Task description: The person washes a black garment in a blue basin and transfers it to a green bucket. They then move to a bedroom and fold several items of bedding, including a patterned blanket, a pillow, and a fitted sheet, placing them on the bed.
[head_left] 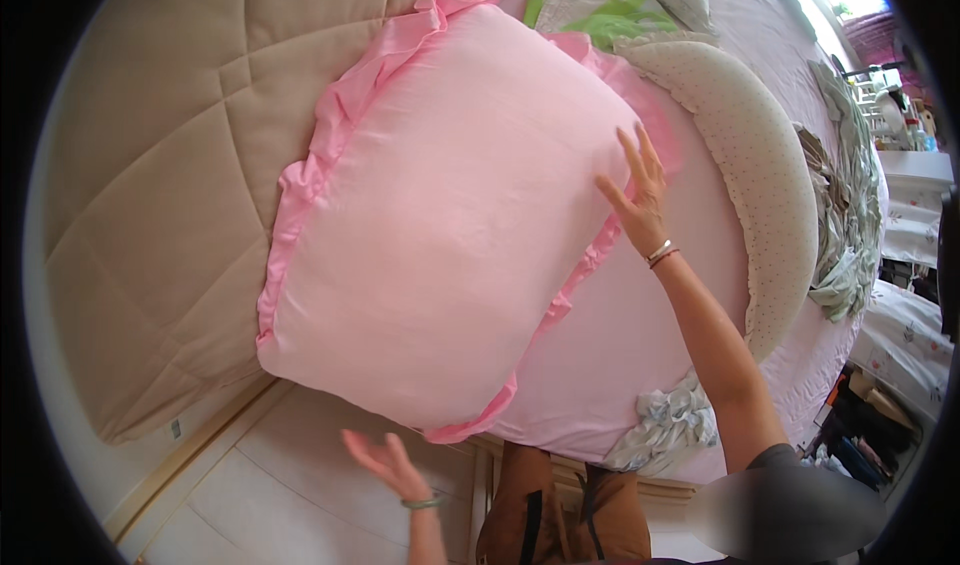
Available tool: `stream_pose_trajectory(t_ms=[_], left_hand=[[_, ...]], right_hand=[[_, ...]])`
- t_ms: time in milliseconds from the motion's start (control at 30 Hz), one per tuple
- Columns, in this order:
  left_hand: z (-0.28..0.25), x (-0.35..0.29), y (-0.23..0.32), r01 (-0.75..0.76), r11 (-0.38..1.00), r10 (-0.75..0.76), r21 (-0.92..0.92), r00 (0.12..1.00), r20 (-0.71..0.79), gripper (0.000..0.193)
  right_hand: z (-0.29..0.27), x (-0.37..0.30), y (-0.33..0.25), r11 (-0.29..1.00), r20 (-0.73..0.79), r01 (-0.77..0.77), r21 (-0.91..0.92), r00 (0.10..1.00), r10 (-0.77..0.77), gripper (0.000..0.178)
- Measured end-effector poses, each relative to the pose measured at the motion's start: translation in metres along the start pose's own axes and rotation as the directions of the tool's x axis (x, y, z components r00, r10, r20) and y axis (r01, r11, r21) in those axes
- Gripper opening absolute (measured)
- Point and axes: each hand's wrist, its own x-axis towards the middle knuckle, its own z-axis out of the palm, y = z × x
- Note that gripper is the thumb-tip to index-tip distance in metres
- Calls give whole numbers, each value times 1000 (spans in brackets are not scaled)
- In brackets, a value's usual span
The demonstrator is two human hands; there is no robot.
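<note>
A large pink pillow (450,205) with a darker pink ruffle (320,160) lies over the edge of a bed in front of me. At the pillow's right side is my right hand (645,195), fingers spread; whether the fingertips touch the cloth I cannot tell. My left hand (395,465) hovers just past the pillow's near edge, over the floor, its fingers apart and nothing in them. A pale bracelet shows on my right wrist and a green bangle on my left.
A beige quilted padded panel (160,165) rises on the left. Right of the pillow, a curved dotted cushion (770,155) rests on the pink sheet (640,310). Crumpled patterned cloth (665,430) lies by the near bed edge, with more rumpled clothes (845,195) at far right.
</note>
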Motion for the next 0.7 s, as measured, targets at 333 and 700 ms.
stream_pose_trajectory(t_ms=[333,700], left_hand=[[57,173,51,-656,671,512,346,747,424,60],[77,217,12,-363,922,260,134,837,481,61]], right_hand=[[90,140,-146,752,269,593,-288,804,-530,61],[172,175,-131,800,690,542,-256,683,-241,48]])
